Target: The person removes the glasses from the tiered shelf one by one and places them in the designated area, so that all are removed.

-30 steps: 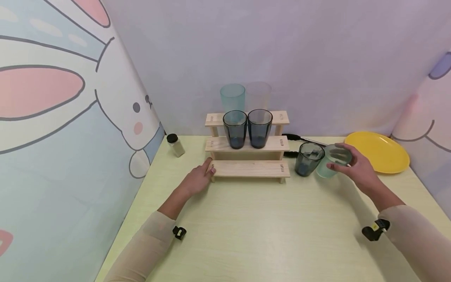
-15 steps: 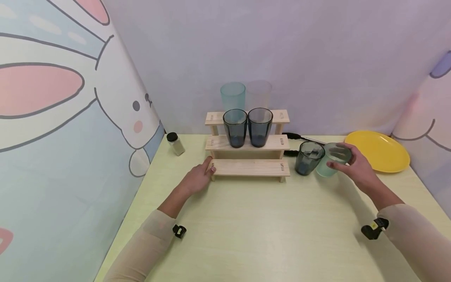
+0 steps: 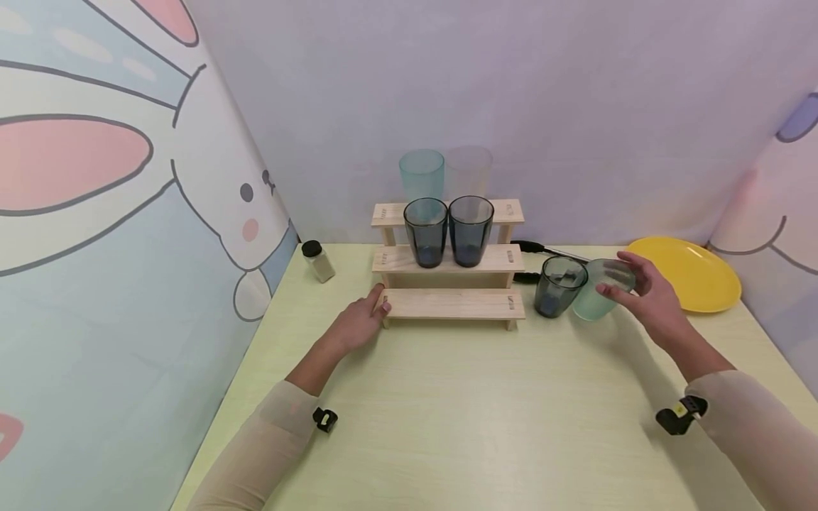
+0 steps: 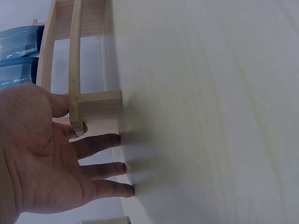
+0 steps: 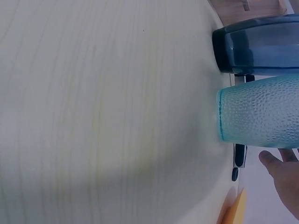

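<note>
In the head view my left hand [image 3: 356,323] holds the left end of the lowest step of a three-tier wooden rack [image 3: 454,304]. The left wrist view shows thumb and index finger pinching the plank's end, the other fingers stretched down to the table. At the right, a textured teal cup [image 3: 594,298] stands upright on the table beside a dark blue-grey glass [image 3: 554,294]. My right hand [image 3: 658,305] is at the teal cup's right side, fingers spread. In the right wrist view, its thumb and fingertips [image 5: 270,161] show apart from the teal cup [image 5: 259,112].
Two dark glasses [image 3: 469,238] stand on the middle step. A light-blue cup [image 3: 422,170] and a clear one [image 3: 469,170] stand on the top step. A yellow plate [image 3: 696,277], black-handled utensils [image 3: 529,247] and a black-capped shaker [image 3: 319,264] lie around the rack.
My right hand has loosened from the teal cup and shifted slightly right, its fingers spreading. The teal cup stays about where it was. The left hand has not moved.
</note>
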Motion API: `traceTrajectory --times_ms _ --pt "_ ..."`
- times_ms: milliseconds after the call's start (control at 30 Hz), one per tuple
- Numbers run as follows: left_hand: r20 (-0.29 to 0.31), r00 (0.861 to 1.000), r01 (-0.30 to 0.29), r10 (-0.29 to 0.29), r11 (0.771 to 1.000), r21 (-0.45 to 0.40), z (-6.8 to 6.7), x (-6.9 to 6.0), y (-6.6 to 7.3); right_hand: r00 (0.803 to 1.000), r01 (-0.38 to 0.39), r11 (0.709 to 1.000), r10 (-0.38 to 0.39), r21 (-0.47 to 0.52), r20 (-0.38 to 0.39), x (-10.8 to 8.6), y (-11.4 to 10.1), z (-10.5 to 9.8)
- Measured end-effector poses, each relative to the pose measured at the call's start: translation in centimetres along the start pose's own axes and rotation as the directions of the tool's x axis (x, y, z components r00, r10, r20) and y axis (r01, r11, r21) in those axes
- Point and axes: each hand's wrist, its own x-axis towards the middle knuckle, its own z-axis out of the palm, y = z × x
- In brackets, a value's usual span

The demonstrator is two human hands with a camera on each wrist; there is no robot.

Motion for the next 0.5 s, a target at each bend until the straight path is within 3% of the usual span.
traceTrajectory --times_ms 67,133,233,400,500 --pt "-0.005 1.0 0.005 -0.005 1.0 -0.013 0.5 0.5 -0.8 1.0 0.023 1.0 -0.022 0.014 -0.02 -0.1 -0.3 -0.2" --pt "-0.026 1.0 -0.01 0.009 1.0 -0.003 1.5 1.6 -2.6 0.999 0.04 0.999 -0.04 0.025 -0.03 -0.2 -0.6 -0.3" --pt "-0.029 1.0 -0.002 0.003 1.0 0.007 2.2 2.4 -3.8 0.996 0.071 0.996 -0.069 0.047 -0.05 -0.1 -1.1 -0.5" --pt "-0.032 0.999 -0.003 0.003 1.0 0.009 1.8 2.0 -3.2 0.99 0.109 0.991 -0.101 0.073 -0.101 0.0 -2.0 -0.5" --pt "-0.018 1.0 0.007 -0.007 1.0 0.018 0.8 0.8 -1.3 0.985 0.121 0.992 -0.115 0.034 -0.13 0.0 -2.7 -0.5"
